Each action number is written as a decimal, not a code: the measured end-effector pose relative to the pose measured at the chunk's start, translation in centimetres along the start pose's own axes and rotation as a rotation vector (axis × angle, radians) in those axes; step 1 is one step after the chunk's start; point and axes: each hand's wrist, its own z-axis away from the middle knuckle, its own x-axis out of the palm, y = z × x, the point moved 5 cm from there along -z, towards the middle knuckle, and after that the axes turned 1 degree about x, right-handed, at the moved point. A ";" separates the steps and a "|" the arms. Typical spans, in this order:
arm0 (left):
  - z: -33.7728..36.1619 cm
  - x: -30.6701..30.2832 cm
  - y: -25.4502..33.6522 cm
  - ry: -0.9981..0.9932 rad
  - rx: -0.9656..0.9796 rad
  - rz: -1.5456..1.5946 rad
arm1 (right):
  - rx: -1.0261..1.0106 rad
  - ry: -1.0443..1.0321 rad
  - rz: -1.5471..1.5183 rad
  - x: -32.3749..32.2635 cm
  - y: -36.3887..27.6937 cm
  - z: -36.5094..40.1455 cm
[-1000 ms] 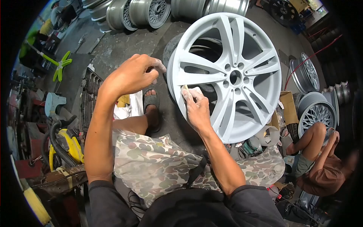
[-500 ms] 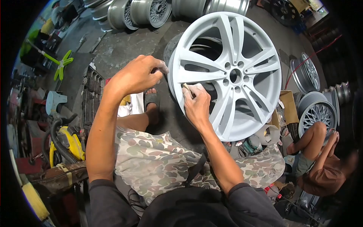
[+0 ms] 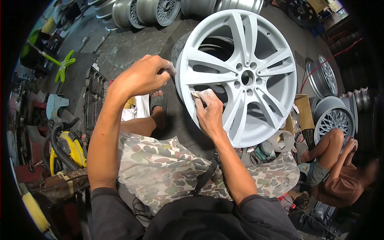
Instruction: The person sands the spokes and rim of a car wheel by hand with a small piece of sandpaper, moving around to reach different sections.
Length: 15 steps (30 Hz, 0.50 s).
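A large pale grey wheel rim (image 3: 212,80) with paired spokes stands tilted in front of me, a dark tyre partly visible behind it. My left hand (image 3: 154,71) is at the rim's left outer edge, its wrist bent and its fingers curled; the whitened fingertips are near or on the edge, and what they hold, if anything, is hidden. My right hand (image 3: 209,108) is closed in a pinch on a small yellowish piece, pressed to the rim's face at its lower left, beside a spoke opening. White dust covers the fingers.
More rims (image 3: 158,10) stand at the top, and others (image 3: 335,120) lie at the right. Another person (image 3: 340,176) sits at the lower right. A yellow machine with a black hose (image 3: 72,150) is at the left, near a pale blue stool (image 3: 56,105). A cardboard box (image 3: 305,112) stands right of the rim.
The view has shifted slightly. My right hand stays at the rim's lower left with the small piece, its fingers slightly moved. My left hand remains by the outer edge.
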 end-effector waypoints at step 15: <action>-0.6 0.3 0.1 -0.009 0.053 -0.033 | 0.024 -0.112 -0.091 -0.4 0.9 1.4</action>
